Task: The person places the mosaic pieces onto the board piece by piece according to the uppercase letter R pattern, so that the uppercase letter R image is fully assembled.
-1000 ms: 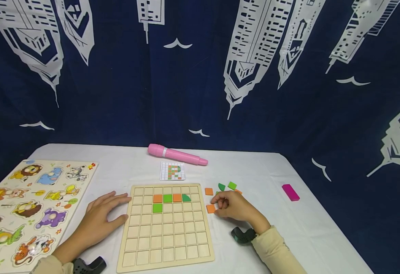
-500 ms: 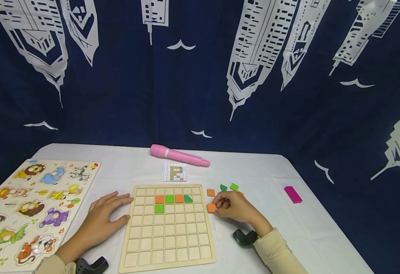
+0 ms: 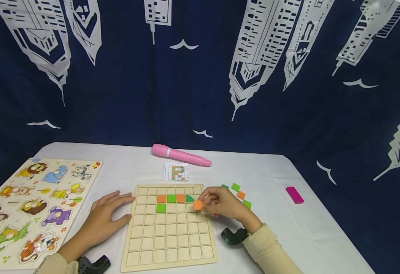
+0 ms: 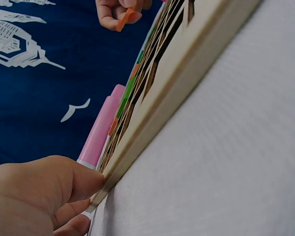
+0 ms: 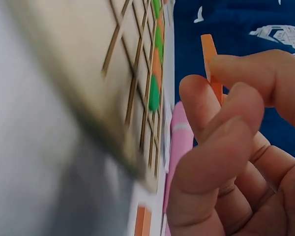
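A wooden grid board (image 3: 167, 251) lies on the white table, with orange and green squares and a dark green quarter-round piece (image 3: 189, 198) in its upper rows. The right hand (image 3: 225, 203) pinches an orange square (image 3: 197, 205) between thumb and finger over the board's upper right part. In the right wrist view that orange square (image 5: 208, 49) is held on edge, clear of the grid. The left hand (image 3: 100, 220) touches the board's left edge with its fingers extended; in the left wrist view its thumb (image 4: 86, 183) rests against the wooden rim (image 4: 157, 108).
Loose green and orange pieces (image 3: 241, 195) lie right of the board, partly behind the right hand. A patterned card (image 3: 176, 171) and a pink marker-shaped object (image 3: 181, 155) are beyond it. An animal puzzle (image 3: 39, 213) lies at left, a magenta block (image 3: 294, 195) at right.
The right hand has moved left from beside the board to over it, lifting the orange square from the table. The left hand stays at the board's edge. The head view has shifted slightly.
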`<action>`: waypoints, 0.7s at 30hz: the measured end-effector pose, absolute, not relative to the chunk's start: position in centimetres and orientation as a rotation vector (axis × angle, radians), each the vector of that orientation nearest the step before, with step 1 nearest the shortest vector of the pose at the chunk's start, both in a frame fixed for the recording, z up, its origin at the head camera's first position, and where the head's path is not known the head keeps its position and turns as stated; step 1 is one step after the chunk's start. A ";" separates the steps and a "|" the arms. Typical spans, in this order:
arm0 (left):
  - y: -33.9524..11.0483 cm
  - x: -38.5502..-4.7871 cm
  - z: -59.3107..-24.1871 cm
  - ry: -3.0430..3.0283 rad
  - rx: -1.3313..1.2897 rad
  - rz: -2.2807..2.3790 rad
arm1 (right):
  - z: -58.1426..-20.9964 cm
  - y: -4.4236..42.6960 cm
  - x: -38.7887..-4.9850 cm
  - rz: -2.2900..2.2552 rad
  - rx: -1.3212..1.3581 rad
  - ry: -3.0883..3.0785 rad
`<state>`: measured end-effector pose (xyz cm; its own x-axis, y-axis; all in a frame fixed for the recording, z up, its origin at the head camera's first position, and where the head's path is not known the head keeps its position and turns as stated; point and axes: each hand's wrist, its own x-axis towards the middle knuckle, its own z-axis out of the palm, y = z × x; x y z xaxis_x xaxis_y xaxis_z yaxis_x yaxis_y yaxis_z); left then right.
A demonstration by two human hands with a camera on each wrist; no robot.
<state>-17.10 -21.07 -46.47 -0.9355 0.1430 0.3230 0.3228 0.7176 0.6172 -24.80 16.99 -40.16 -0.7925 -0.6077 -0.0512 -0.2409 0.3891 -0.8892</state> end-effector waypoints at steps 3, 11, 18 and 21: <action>-21.0 -17.1 -46.4 -2.670 -0.370 -1.030 | -40.1 16.0 -24.9 -1.390 -0.753 2.242; -20.9 -17.1 -46.4 -2.673 -0.369 -1.017 | -39.9 13.5 -24.8 -1.414 -0.750 2.175; -20.8 -17.0 -46.3 -2.681 -0.364 -1.015 | -40.0 11.7 -24.6 -1.386 -0.722 2.178; -20.8 -17.0 -46.3 -2.676 -0.368 -1.016 | -40.1 10.9 -24.5 -1.367 -0.730 2.177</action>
<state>-16.98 -20.84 -46.32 -0.9355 0.1435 0.3229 0.3217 0.7242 0.6100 -24.45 10.93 -40.13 -0.7508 -0.6523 -0.1039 -0.1899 0.3639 -0.9119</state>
